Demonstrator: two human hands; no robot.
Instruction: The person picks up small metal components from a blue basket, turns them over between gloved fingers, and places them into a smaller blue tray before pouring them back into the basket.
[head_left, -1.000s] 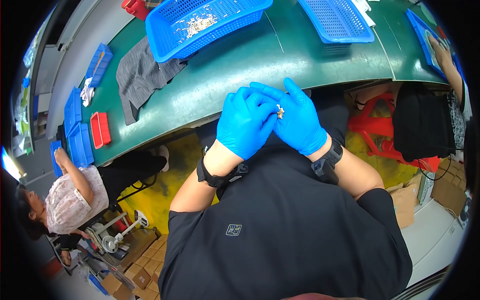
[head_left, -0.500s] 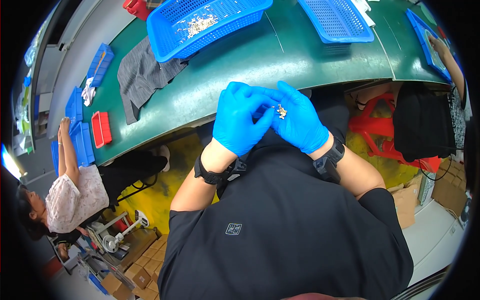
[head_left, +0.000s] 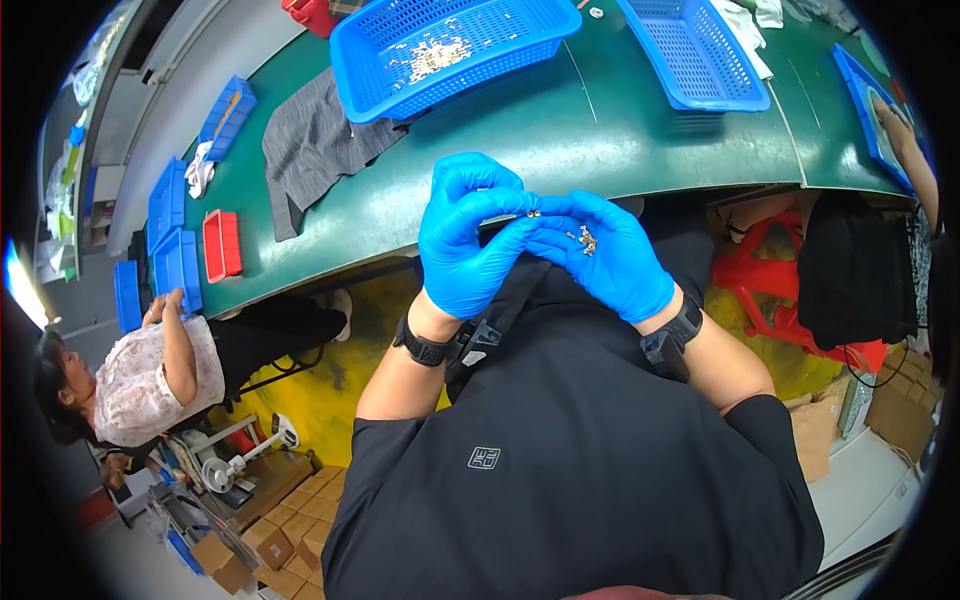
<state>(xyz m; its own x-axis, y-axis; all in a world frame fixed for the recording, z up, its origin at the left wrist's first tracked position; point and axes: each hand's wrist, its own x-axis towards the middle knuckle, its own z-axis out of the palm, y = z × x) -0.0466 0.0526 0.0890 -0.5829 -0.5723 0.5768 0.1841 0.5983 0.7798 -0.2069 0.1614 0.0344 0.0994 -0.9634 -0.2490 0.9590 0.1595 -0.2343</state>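
My left hand, in a blue glove, is closed in a pinch on a tiny gold-coloured piece. Its thumb and forefinger meet right beside the fingertips of my right hand, also blue-gloved. That right hand lies palm up, slightly cupped, with a small heap of gold and pale pieces in it. The pieces are too small to name their kind. Both hands are held in front of my chest, by the near edge of the green table.
A blue basket with many small pale pieces stands ahead, beside a grey cloth. Another blue basket is further right. Red and blue bins sit at left near a seated person. A co-worker's hand reaches in at right.
My left pinch has moved from over the right palm to the right hand's fingertips, where the gold piece now shows. My right palm has opened flatter. The person at left has lowered their hands.
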